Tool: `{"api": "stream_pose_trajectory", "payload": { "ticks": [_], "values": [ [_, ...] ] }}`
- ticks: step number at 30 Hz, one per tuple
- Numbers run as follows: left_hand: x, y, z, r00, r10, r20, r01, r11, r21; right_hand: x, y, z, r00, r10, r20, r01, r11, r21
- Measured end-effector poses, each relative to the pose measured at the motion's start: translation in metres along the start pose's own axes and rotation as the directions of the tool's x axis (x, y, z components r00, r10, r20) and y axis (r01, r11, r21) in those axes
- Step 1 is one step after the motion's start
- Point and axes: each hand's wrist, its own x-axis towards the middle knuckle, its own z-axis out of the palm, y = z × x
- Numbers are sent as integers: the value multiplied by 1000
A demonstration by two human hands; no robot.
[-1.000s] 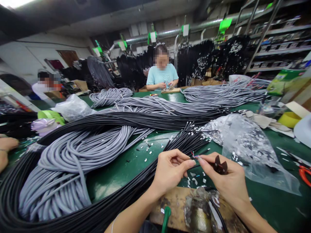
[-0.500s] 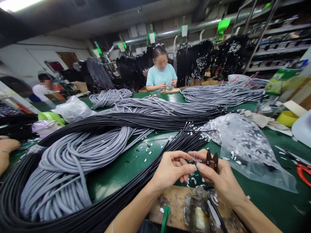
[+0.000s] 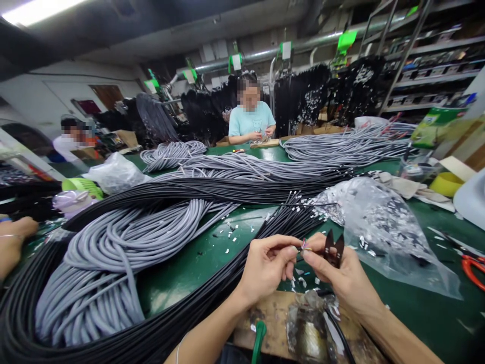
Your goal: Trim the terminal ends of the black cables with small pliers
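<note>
In the middle of the head view, my left hand (image 3: 263, 268) pinches a thin black cable near its end between thumb and forefinger. Fine coloured wires (image 3: 305, 246) fan out from that end, at the fingertips of my right hand (image 3: 343, 273). A pair of dark wire cutters (image 3: 334, 250) is tucked in my right hand, jaws pointing up and parted, while its thumb and forefinger are at the wires. The cutters' handles are hidden by the palm. Below both hands is a wooden board (image 3: 273, 313) bearing a worn metal block (image 3: 310, 333) wrapped in clear film.
Black cables (image 3: 212, 293) sweep around a grey cable coil (image 3: 125, 232) on the green table (image 3: 170, 283). A clear bag of scraps (image 3: 394, 232) and orange-handled scissors (image 3: 472, 270) lie right. A green-handled tool (image 3: 259, 338) sits near me. A co-worker (image 3: 252, 121) works opposite; another person's hand (image 3: 15, 237) is left.
My fingers have shifted slightly at the cable end, and the coloured wires now stand more spread and upright. The cutters have tilted a little to the right. The other person's hand at left moved slightly inward.
</note>
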Motion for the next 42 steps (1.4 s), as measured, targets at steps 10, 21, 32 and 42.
{"api": "stream_pose_trajectory", "payload": {
  "ticks": [10, 21, 32, 42],
  "values": [
    [7, -6, -6, 995, 7, 100, 21, 958, -286, -1, -9, 2, 984, -154, -90, 132, 967, -218],
    [6, -3, -3, 990, -29, 135, 67, 956, -287, -7, -6, 7, 955, -285, -80, 246, 914, -322],
    [4, 2, -9, 936, -45, 348, 102, 984, -147, -4, -9, 4, 990, -138, -20, 131, 971, -202],
    [7, -7, -11, 938, 269, 219, -163, 898, -408, -6, 0, 6, 988, -39, -148, 2, 970, -243]
  ]
}}
